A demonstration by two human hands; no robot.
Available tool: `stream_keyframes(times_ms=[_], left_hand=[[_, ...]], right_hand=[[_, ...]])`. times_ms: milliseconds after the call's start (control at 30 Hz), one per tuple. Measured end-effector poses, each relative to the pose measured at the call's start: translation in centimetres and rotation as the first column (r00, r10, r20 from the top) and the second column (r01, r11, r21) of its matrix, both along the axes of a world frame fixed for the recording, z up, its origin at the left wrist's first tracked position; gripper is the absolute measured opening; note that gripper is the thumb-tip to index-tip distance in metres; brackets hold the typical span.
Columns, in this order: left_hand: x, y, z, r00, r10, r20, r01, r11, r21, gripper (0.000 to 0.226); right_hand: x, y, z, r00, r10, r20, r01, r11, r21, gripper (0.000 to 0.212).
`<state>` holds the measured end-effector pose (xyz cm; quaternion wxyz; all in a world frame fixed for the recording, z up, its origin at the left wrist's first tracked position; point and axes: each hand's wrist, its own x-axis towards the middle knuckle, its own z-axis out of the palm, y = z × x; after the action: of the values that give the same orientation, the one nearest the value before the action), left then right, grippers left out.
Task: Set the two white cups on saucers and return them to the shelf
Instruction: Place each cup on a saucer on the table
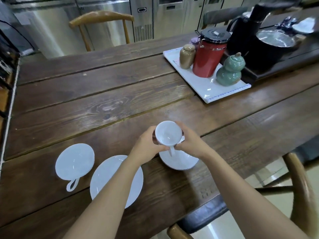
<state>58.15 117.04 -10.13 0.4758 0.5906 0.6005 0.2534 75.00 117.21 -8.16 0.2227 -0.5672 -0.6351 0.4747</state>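
The white cup (168,133) we hold in both hands, left hand (148,144) and right hand (191,142) clamped around its sides, above the saucer (181,161) near the table's (103,94) near edge. Its mouth tilts up toward us, handle pointing down at the saucer. We judge it light, glazed-slick and breakable; the body is the safest grip. The second cup (75,161) sits by the bare saucer (110,173), toward the left end.

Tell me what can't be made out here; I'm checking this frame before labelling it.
Head view only:
- Held white cup: its base and whether it touches the white saucer below, hidden by both hands.
- Left white saucer: partly covered by the left forearm.
- Shelf: out of frame.
- Black kettle at top right: blurred.
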Motion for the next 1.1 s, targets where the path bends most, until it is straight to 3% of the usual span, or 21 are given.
stream_keyframes(times_ms=[233,667,933,1033,1100], left_hand=[[2.9,-0.8,-1.5,0.998,-0.054,0.013,0.055,0.995,-0.083,0.069],[4.1,-1.0,-1.7,0.994,-0.098,-0.057,0.091,0.989,-0.118,0.072],[1.6,-0.6,0.7,0.919,-0.260,-0.295,0.224,0.963,-0.152,0.070],[-1.1,-1.0,2.2,0.922,-0.203,-0.331,0.168,0.977,-0.134,0.061],[-3.3,-1.7,3.0,0.946,-0.082,-0.314,0.060,0.995,-0.078,0.054]], right_hand=[[2.9,-1.6,-1.5,0.996,-0.081,0.040,0.081,0.997,-0.014,0.059],[4.0,-1.8,-2.3,0.993,-0.065,0.094,0.074,0.993,-0.095,0.072],[4.4,0.7,0.3,0.929,0.130,0.346,-0.080,0.985,-0.156,0.078],[2.7,1.8,1.4,0.912,0.139,0.386,-0.095,0.987,-0.132,0.074],[0.2,2.1,2.0,0.853,0.099,0.513,-0.133,0.991,0.031,0.059]])
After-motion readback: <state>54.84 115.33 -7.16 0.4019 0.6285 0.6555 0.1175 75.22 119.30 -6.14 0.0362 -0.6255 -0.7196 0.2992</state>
